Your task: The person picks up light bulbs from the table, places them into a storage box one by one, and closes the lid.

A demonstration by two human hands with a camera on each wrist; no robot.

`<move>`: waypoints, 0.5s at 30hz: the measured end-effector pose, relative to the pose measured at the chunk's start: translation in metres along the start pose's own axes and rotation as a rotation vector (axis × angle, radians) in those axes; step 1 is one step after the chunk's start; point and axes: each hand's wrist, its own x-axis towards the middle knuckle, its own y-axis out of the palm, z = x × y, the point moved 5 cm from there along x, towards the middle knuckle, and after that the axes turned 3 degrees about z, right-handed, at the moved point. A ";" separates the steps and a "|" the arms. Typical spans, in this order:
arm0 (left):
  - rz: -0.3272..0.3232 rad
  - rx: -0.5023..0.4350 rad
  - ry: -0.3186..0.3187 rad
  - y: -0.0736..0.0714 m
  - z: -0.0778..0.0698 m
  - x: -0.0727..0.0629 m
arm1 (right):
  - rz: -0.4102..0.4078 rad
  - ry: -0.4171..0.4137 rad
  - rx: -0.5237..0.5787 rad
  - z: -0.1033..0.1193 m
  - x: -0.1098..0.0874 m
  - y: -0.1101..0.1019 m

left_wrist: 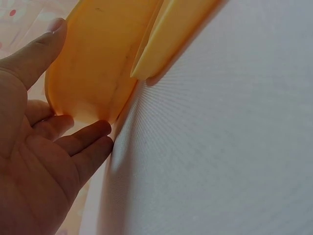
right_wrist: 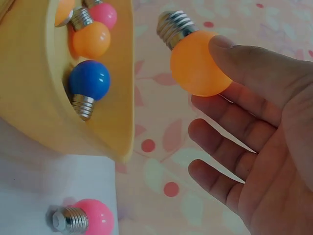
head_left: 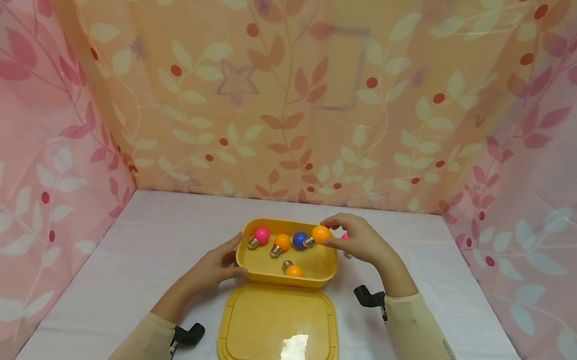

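Note:
A yellow plastic box [head_left: 311,268] stands upright with its top off. My left hand [head_left: 214,265] grips its left end, the thumb at the near corner and the fingers along the side. Between thumb and fingers my right hand [head_left: 361,239] pinches an orange light bulb [right_wrist: 198,66] by its globe, above the box's right end, the metal screw base pointing left. In the box lie a pink bulb [head_left: 261,235], a blue bulb [right_wrist: 90,81] and two orange bulbs, one behind [head_left: 282,241] and one near the front wall [head_left: 294,270].
Another pink bulb [right_wrist: 100,218] lies on the white tablecloth [head_left: 167,232] right of the box, partly behind my right hand in the head view. The yellow lid [head_left: 278,325] lies flat in front of the box. Patterned cloth [head_left: 298,87] hangs behind the table and at both sides.

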 end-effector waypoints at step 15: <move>0.007 -0.022 0.023 0.000 -0.002 -0.001 | 0.205 -0.005 -0.052 -0.002 0.037 0.024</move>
